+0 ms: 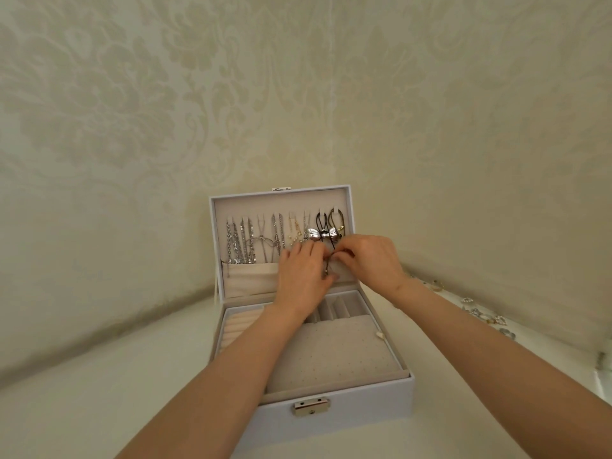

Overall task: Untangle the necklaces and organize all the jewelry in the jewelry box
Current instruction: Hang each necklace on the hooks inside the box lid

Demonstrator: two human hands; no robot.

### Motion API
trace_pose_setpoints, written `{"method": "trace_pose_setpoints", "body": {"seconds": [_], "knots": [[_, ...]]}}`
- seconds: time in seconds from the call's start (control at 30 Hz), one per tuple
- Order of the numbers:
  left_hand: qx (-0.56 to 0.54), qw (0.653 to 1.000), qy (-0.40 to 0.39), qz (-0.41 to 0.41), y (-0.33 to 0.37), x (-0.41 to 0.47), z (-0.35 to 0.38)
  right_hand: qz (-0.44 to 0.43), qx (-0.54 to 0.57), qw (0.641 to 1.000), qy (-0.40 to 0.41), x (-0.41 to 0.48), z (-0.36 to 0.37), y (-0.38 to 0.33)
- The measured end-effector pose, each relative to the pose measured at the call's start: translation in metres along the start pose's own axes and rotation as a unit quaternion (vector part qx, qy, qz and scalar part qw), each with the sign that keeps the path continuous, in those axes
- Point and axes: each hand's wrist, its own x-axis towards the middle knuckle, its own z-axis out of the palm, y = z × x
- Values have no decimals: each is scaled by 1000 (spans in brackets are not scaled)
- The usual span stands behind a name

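Observation:
A white jewelry box (334, 422) stands open on the table, its lid (281, 197) upright against the wall. Several silver chains (240, 241) and other necklaces hang from hooks inside the lid. A black cord necklace (320, 223) with silver bow-shaped pendants (323, 234) hangs at the right. My left hand (303, 273) and my right hand (372, 260) meet at the lid's lower right, both pinching the dark cord's lower end over the beige pocket (251, 276). A perforated beige pad (337, 349) fills the box's tray.
Loose rings and small silver pieces (477, 313) lie on the white table at the right near the wall. Ring rolls (238, 329) and small compartments (341, 308) sit at the tray's back. A metal latch (311, 406) is on the box front. Patterned wallpaper rises behind.

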Motion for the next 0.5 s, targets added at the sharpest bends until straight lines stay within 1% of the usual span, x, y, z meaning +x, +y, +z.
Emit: {"method": "trace_pose_setpoints", "body": {"seconds": [0.1, 0.2, 0.3, 0.37, 0.43, 0.5], "knots": [[19, 999, 26, -13, 0, -1, -1, 31, -11, 999, -22, 5, -1, -3], [13, 999, 33, -24, 3, -1, -1, 61, -9, 997, -40, 7, 0, -6], [35, 999, 15, -11, 5, 0, 0, 81, -11, 996, -35, 9, -2, -10], [43, 999, 33, 2, 5, 0, -2, 91, -5, 995, -32, 9, -3, -12], [25, 998, 58, 11, 3, 0, -3, 97, 0, 995, -32, 9, -3, -14], [-15, 999, 41, 1, 1, 0, -7, 98, -6, 994, -38, 9, -3, -15]]}}
